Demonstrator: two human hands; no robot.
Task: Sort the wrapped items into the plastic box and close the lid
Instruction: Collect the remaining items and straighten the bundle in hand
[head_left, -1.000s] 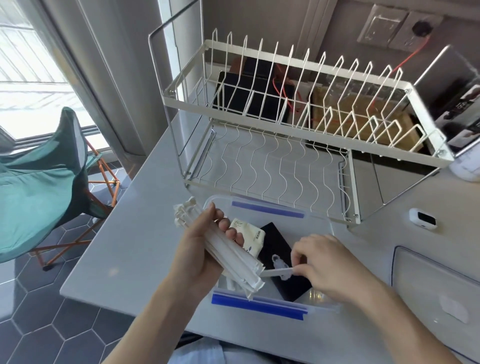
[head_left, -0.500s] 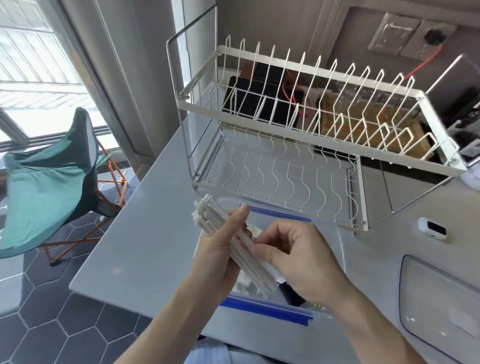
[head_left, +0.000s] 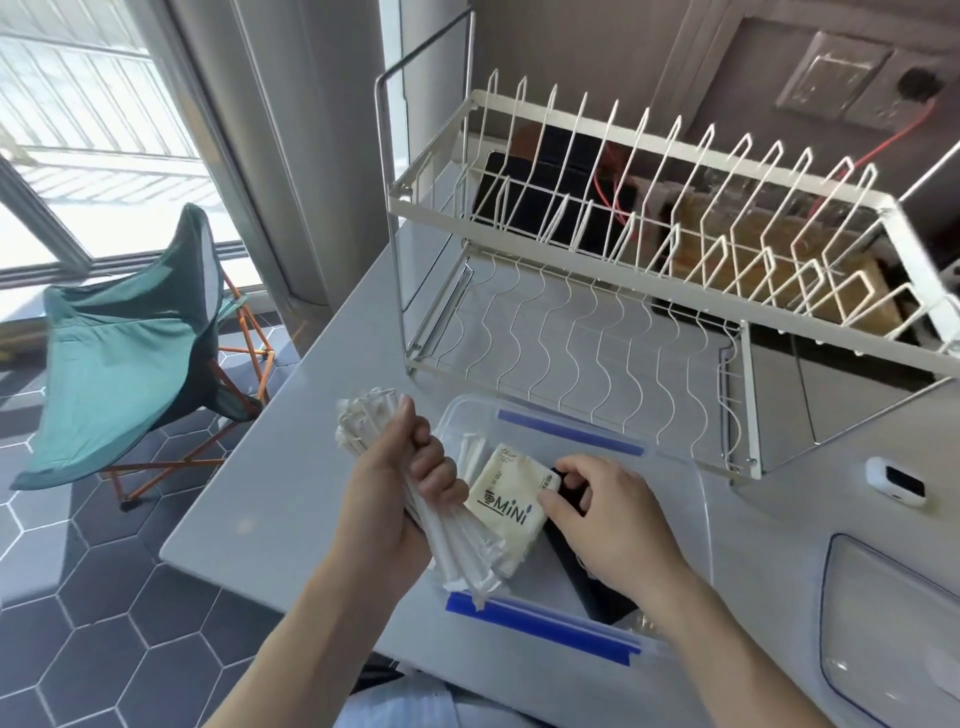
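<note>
The left hand (head_left: 400, 499) is closed around a bundle of wrapped straws (head_left: 457, 540), held slanted over the near left corner of the box (head_left: 696, 519), the lower ends just above the near blue rim strip. The right hand (head_left: 608, 519) reaches down into the box, its fingertips curled at the right edge of the tissue pack (head_left: 506, 506) where that meets a black item (head_left: 576, 566); whether it pinches either one I cannot tell. A few straws (head_left: 470, 452) already lie along the left wall.

To do this step well, shift the pack and black item to the right first, opening a long lane on the left. Then lower the bundle flat, parallel to the left wall, and release only when the ends are below the rim, so nothing sticks up. The lid (head_left: 893, 623) lies on the counter to the right, still off.
</note>
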